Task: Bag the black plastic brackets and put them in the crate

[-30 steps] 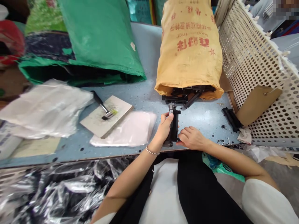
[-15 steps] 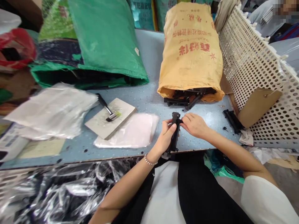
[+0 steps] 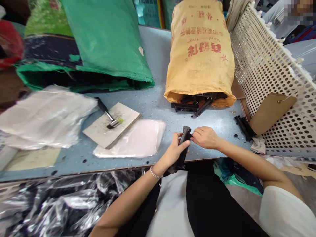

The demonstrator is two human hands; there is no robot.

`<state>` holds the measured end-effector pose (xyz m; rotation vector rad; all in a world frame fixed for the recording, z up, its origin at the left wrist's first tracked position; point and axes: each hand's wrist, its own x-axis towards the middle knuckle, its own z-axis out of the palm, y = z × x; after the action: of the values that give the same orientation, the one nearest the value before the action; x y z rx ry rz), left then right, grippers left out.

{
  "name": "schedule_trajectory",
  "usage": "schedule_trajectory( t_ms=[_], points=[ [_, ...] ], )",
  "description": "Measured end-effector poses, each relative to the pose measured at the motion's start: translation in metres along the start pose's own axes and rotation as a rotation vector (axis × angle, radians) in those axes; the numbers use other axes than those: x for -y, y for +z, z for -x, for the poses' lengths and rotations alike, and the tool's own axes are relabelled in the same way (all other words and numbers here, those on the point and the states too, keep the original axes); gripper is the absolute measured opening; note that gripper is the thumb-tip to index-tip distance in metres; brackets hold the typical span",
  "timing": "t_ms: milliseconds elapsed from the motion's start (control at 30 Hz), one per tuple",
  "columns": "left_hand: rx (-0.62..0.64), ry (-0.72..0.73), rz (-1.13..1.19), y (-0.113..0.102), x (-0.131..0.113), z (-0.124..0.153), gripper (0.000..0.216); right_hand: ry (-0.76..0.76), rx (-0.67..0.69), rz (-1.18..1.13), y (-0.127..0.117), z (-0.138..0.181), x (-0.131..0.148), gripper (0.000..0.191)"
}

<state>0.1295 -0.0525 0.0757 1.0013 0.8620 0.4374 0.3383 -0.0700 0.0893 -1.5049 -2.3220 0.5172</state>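
**Elongated black part, one, held in two hands at the bench edge**

Item: black part, tilted, at the near edge of the blue bench, lower end toward the lap.
Left hand: thumb pressed across the part, fingers wrapped around its far side.
Right hand: fingers curled, thumb and fingertips pinched at a dark projection on the part's upper side; whether that is a separate piece cannot be told.

Hazards, as judged: the part could turn or slip if the right hand pushes harder than the left thumb resists. A slip here might send it off the bench, since its lower end reaches the edge. Any small piece at the fingertips could be lost among the dark specks on the surface.

Surroundings: yellow sack, beyond the hands, black pieces spilling from its mouth and limiting space ahead. To the left, clear plastic bags, partly under a board bearing a hammer; farther off, a green sack. To the right, another black assembly beside cardboard and a perforated crate wall, which bounds that side.
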Motion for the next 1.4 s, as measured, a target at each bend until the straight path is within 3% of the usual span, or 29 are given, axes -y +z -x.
schedule_trajectory(
  t_ms=[67, 133, 233, 267, 333, 400, 467, 533, 600, 700, 800, 967, 1133, 1267, 1400],
  points=[
    [-0.069, 0.093, -0.043, 0.001, 0.010, -0.003, 0.064, 0.100, 0.001, -0.127, 0.009, -0.007, -0.003, 0.064],
    [-0.155, 0.159, -0.142, -0.003, 0.022, -0.011, 0.051, 0.150, 0.002, -0.138, 0.008, -0.019, -0.017, 0.061],
    [-0.370, 0.230, -0.552, -0.017, 0.038, -0.026, 0.029, 0.194, -0.116, 0.127, -0.016, -0.038, -0.065, 0.033],
    [-0.451, 0.248, -0.705, -0.021, 0.042, -0.030, 0.027, 0.202, -0.163, 0.256, -0.026, -0.041, -0.083, 0.032],
    [-0.573, 0.272, -0.910, -0.028, 0.047, -0.034, 0.034, 0.209, -0.166, 0.428, -0.042, -0.041, -0.113, 0.033],
    [-0.609, 0.339, -0.942, -0.026, 0.048, -0.035, 0.045, 0.219, -0.139, 0.503, -0.043, -0.032, -0.123, 0.027],
    [-0.532, 0.449, -0.811, -0.015, 0.044, -0.036, 0.053, 0.237, -0.206, 0.490, -0.031, -0.018, -0.105, 0.024],
    [-0.370, 0.523, -0.546, 0.002, 0.036, -0.040, 0.064, 0.222, -0.367, 0.390, -0.013, -0.003, -0.066, 0.026],
    [-0.248, 0.513, -0.258, 0.018, 0.026, -0.045, 0.075, 0.111, -0.445, 0.211, 0.001, 0.008, -0.022, 0.022],
    [-0.219, 0.428, -0.079, 0.028, 0.012, -0.044, 0.073, 0.017, -0.485, -0.023, 0.001, 0.015, 0.016, 0.019],
    [-0.230, 0.399, -0.137, 0.028, 0.004, -0.030, 0.069, -0.003, -0.508, 0.055, -0.010, 0.013, 0.009, 0.028],
    [-0.267, 0.358, -0.175, 0.028, -0.002, -0.010, 0.048, -0.134, -0.273, 0.237, -0.008, -0.007, -0.017, 0.042],
    [-0.397, 0.382, -0.250, 0.005, -0.013, -0.013, 0.039, 0.013, -0.297, -0.015, 0.003, -0.012, 0.007, 0.046],
    [-0.511, 0.405, -0.246, -0.011, -0.026, -0.013, 0.038, -0.187, -0.215, 0.155, 0.024, 0.010, 0.034, 0.041],
    [-0.458, 0.417, -0.297, -0.021, -0.035, -0.013, 0.037, -0.266, -0.155, 0.272, 0.048, 0.017, 0.044, 0.033]
  ],
)
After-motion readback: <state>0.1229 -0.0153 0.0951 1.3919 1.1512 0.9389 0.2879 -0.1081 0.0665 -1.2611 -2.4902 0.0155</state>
